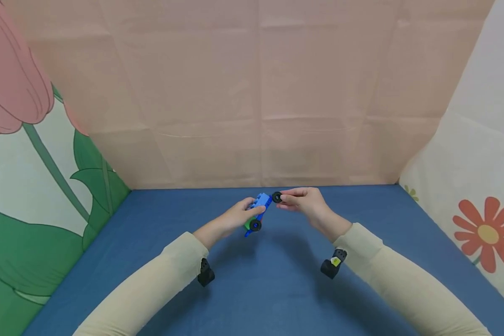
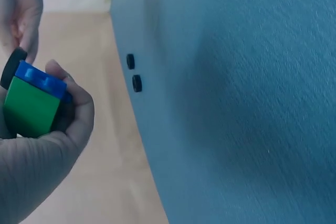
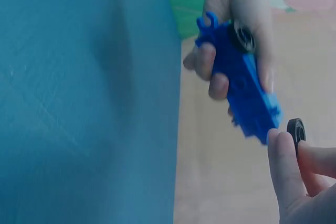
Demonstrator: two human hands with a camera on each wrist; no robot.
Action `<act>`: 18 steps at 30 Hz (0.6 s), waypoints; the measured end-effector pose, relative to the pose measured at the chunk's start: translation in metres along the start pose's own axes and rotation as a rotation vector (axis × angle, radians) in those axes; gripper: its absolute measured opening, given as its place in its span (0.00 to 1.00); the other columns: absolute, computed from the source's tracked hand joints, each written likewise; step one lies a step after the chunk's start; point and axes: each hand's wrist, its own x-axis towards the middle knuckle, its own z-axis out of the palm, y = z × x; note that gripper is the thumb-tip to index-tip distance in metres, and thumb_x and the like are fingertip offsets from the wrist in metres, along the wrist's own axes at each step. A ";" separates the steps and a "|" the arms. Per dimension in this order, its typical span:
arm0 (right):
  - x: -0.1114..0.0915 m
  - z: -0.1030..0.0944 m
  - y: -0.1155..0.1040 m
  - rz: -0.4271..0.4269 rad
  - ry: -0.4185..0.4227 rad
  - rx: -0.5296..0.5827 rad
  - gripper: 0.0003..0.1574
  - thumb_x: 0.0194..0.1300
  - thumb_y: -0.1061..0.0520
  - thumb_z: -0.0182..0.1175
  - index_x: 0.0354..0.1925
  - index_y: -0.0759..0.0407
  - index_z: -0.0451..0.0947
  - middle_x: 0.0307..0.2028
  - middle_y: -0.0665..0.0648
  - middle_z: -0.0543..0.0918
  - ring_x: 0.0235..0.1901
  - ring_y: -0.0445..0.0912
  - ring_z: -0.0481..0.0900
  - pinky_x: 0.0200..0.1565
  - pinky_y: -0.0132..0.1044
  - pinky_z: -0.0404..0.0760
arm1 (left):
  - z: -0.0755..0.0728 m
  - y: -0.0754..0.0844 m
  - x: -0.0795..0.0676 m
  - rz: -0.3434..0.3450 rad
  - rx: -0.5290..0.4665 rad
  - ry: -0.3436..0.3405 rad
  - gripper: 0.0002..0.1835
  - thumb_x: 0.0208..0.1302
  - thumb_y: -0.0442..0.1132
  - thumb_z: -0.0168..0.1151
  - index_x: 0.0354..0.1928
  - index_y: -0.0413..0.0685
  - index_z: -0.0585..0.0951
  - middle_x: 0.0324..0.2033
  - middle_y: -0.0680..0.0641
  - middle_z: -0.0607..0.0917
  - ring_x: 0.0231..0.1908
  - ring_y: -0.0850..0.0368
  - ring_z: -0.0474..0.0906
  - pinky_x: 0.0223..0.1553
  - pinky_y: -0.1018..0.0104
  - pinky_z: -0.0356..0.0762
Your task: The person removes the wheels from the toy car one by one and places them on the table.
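My left hand (image 1: 235, 217) grips a blue toy vehicle (image 1: 261, 200) above the table, its thumb along one side and its fingers round the other. A green block (image 2: 31, 108) sits on it. In the right wrist view its blue underside faces the camera, with a hook-like coupling (image 3: 207, 20) at one end and a black wheel (image 3: 243, 36) fitted near that end. Thumb and fingers of my right hand (image 1: 311, 204) pinch a loose black wheel (image 3: 295, 132) beside the vehicle's other end.
Two more black wheels (image 2: 134, 72) stand on the blue tabletop (image 1: 277, 289) near its edge, seen in the left wrist view. A beige sheet (image 1: 252, 93) hangs behind the table, and flower-printed sheets (image 1: 458, 158) flank it.
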 end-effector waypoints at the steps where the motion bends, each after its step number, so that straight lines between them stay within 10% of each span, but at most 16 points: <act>1: 0.001 -0.003 0.000 -0.001 -0.002 -0.005 0.18 0.67 0.60 0.60 0.52 0.67 0.80 0.50 0.66 0.84 0.40 0.49 0.88 0.47 0.38 0.82 | 0.000 -0.001 0.001 -0.001 -0.006 -0.004 0.26 0.72 0.54 0.53 0.62 0.43 0.68 0.50 0.40 0.81 0.47 0.51 0.80 0.57 0.49 0.72; 11: 0.020 -0.033 0.004 0.068 0.046 -0.007 0.21 0.70 0.60 0.57 0.59 0.66 0.75 0.59 0.67 0.76 0.37 0.40 0.87 0.58 0.41 0.75 | -0.007 -0.004 0.000 -0.012 -0.050 0.021 0.29 0.70 0.52 0.56 0.66 0.46 0.63 0.56 0.39 0.75 0.53 0.48 0.76 0.56 0.51 0.71; 18: 0.039 -0.056 0.015 0.133 0.106 0.055 0.23 0.70 0.63 0.55 0.62 0.68 0.72 0.62 0.69 0.72 0.40 0.45 0.87 0.44 0.32 0.83 | -0.010 -0.002 -0.003 -0.001 -0.043 0.019 0.26 0.71 0.52 0.55 0.63 0.47 0.65 0.55 0.39 0.76 0.50 0.49 0.77 0.55 0.52 0.71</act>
